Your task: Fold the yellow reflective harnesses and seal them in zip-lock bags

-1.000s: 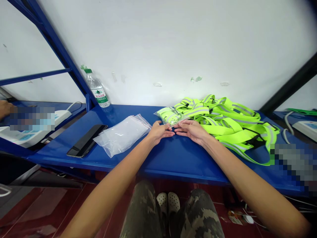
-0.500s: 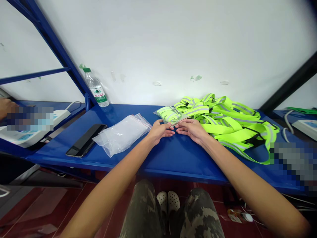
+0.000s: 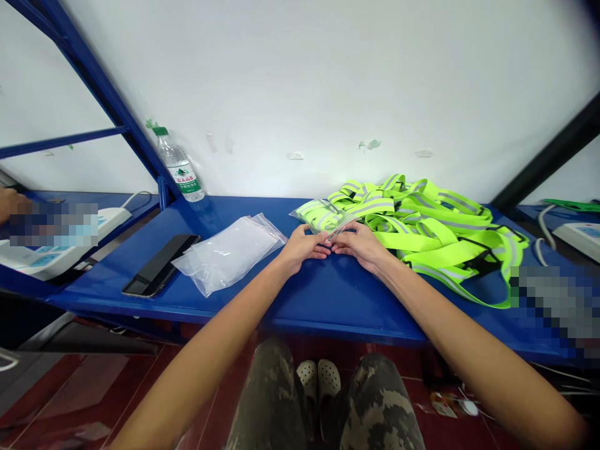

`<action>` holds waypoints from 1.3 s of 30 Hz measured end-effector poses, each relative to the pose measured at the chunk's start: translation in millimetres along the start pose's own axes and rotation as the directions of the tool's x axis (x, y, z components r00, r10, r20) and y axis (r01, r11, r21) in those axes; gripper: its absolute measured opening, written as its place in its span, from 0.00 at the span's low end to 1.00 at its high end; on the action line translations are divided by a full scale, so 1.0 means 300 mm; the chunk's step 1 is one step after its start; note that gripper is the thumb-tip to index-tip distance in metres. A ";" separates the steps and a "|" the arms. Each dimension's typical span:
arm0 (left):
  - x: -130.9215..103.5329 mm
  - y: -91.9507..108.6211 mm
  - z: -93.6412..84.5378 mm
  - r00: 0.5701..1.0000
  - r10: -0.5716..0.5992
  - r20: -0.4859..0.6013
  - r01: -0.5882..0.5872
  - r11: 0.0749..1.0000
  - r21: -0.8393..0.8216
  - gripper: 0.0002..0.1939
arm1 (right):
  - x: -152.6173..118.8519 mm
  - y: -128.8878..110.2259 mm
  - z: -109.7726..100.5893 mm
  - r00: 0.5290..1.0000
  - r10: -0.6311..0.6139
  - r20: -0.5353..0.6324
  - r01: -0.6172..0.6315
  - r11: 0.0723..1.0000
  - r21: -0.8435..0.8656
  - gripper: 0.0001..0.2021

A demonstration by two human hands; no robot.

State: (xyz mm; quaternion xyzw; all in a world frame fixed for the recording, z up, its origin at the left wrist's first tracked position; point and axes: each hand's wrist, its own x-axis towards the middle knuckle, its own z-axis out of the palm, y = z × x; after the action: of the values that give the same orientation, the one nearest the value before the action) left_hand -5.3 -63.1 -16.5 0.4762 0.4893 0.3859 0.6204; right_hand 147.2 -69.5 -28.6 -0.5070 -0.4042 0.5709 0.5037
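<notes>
A clear zip-lock bag [image 3: 320,214] with a folded neon-yellow reflective strap inside lies on the blue table [image 3: 323,300]. My left hand [image 3: 304,245] pinches the bag's near edge from the left. Close against it, my right hand [image 3: 359,244] grips the same edge from the right, thumb and fingers together. Just beyond and to the right spreads a heap of loose neon-yellow reflective straps [image 3: 435,240] with black buckles. Left of my hands rests a stack of flat clear plastic bags [image 3: 234,250].
A black phone [image 3: 162,265] lies left of the flat bags. By the wall stands a water bottle [image 3: 180,165] with a green cap. At the far left, another person's hand [image 3: 13,205] is near a white power strip [image 3: 112,222]. A blue frame post [image 3: 107,87] rises there.
My right hand has shifted slightly along the bag's edge toward my left hand. Both hands stay on the bag; the view has moved a little.
</notes>
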 end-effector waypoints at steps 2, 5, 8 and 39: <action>0.000 -0.002 0.000 1.000 0.004 0.011 -0.004 1.000 0.003 0.21 | 0.002 0.002 -0.001 1.000 -0.007 0.015 0.007 1.000 -0.014 0.16; -0.001 -0.004 -0.002 1.000 0.016 0.020 -0.016 1.000 0.009 0.22 | 0.000 0.007 0.004 1.000 -0.031 0.004 0.031 0.997 -0.071 0.17; -0.001 -0.005 -0.002 1.000 0.021 0.017 -0.021 1.000 0.016 0.21 | -0.005 0.009 0.009 0.999 -0.049 0.021 0.051 0.994 -0.097 0.21; -0.004 0.001 0.015 0.998 -0.006 -0.061 0.004 1.000 -0.024 0.25 | 0.000 -0.021 0.015 0.988 0.100 -0.121 -0.093 0.994 0.055 0.07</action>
State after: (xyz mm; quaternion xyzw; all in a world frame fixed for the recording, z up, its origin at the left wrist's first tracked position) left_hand -1.2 -65.1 -15.7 0.4554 0.5044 0.4046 0.6120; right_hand 143.7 -68.2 -21.6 -0.5476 -0.3332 0.5721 0.5117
